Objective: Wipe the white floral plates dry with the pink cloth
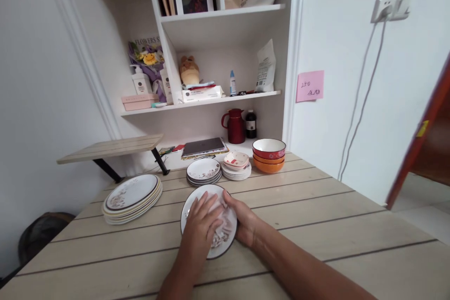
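Note:
A white plate with a dark rim (195, 200) lies on the pale plank table (316, 215) just in front of me. My left hand (202, 227) rests flat on the plate with its fingers stretched out, pressing what looks like a white cloth or tissue (222, 211). My right hand (245, 222) grips the plate's right rim, thumb on top. A brown pattern shows on the plate's near part.
A stack of large plates (131, 197) sits to the left. Behind are a stack of small plates (203, 170), white saucers (236, 166) and stacked red and orange bowls (269, 154). A red jug (235, 126), a dark bottle (251, 124) and shelves stand at the wall.

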Motion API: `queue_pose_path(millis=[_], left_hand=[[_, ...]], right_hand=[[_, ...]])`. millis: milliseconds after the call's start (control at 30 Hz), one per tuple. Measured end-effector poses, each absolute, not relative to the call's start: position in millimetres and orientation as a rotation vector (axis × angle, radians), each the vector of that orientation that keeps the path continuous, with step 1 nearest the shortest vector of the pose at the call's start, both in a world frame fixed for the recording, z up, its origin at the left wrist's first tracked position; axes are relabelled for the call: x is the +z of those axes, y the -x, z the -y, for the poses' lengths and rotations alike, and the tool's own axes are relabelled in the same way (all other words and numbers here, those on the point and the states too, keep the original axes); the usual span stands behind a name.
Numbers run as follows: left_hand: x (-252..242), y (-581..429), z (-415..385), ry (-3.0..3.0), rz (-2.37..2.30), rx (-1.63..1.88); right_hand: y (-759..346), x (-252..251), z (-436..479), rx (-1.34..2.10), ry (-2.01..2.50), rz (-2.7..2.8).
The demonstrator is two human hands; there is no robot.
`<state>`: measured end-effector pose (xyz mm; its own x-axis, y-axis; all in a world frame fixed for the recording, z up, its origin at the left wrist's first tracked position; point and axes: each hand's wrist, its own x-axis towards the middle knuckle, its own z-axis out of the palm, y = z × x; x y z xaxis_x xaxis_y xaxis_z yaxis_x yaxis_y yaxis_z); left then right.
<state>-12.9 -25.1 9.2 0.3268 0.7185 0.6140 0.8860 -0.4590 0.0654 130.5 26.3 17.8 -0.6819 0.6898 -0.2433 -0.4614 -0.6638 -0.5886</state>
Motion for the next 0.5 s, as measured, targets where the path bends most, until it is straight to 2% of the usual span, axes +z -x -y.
queue_pose_path(millis=[300, 500], left_hand=[[22.9, 5.7, 38.4, 1.878, 1.692, -0.803], [22.3, 14.5, 37.5, 1.708, 1.797, -0.860]], right_hand=[[-127.3, 20.1, -15.6, 2.297, 0.519, 0.773], [-127.5, 18.4, -21.1, 2.310, 0.527, 0.631]])
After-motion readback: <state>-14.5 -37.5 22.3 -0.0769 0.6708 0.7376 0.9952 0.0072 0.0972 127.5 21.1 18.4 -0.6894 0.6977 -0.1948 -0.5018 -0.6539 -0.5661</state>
